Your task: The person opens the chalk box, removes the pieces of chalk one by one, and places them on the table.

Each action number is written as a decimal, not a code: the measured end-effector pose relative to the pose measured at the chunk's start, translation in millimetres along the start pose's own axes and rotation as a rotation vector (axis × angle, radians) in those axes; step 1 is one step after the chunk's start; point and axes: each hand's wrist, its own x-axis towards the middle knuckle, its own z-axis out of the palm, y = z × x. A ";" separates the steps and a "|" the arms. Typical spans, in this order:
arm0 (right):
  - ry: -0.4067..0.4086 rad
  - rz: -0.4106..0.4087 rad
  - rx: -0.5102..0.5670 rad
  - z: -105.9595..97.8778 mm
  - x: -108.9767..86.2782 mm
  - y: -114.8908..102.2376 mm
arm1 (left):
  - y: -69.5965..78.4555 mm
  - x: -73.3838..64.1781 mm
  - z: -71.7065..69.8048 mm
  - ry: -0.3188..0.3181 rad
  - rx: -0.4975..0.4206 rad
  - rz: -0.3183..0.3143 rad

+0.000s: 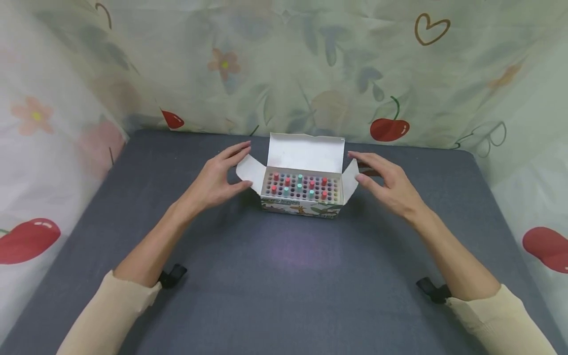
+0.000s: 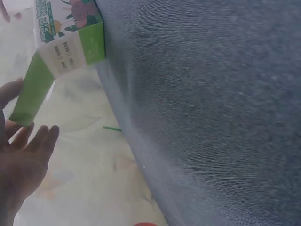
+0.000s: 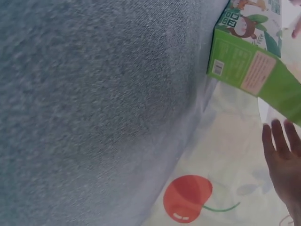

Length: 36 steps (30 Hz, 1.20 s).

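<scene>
Two hands flank the box (image 1: 301,209): L hand (image 1: 218,178) to its left, R hand (image 1: 391,183) to its right. Fingers on both are loosely open, thumbs apart, near the ends of the left flap (image 1: 250,170) and right flap (image 1: 350,183); neither looks clamped, actual contact I can't tell. Box sits on the table (image 1: 301,296), lid (image 1: 306,153) up at its back, red caps (image 1: 324,182) & teal caps (image 1: 300,186) in its top. Handling, I'd guess: thin card, lightish, flaps bendy & easily creased, walls stiffer. Best hold: short end walls, below flaps, kept level. Head cam gives me white flap insides + caps; wrist cams don't. L wrist adds the box's printed end panel (image 2: 61,56); R wrist, a barcode (image 3: 217,67) on its right end.
</scene>
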 end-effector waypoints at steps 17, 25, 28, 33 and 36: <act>0.149 -0.069 -0.133 -7.0 -15.9 6.6 | -0.4 -11.2 1.3 -0.094 0.179 -0.108; 0.098 0.012 -0.350 -1.6 -23.5 2.5 | -3.3 -16.3 6.2 -0.166 0.188 -0.126; 0.058 0.035 -0.460 3.5 -26.3 -1.5 | -4.1 -14.9 8.9 -0.222 0.202 -0.136; 0.040 0.082 -0.424 12.4 -31.6 -7.9 | -5.7 -12.7 14.3 -0.289 0.130 -0.154; 0.041 0.110 -0.370 16.3 -34.3 -10.5 | -6.7 -11.0 16.4 -0.287 0.081 -0.156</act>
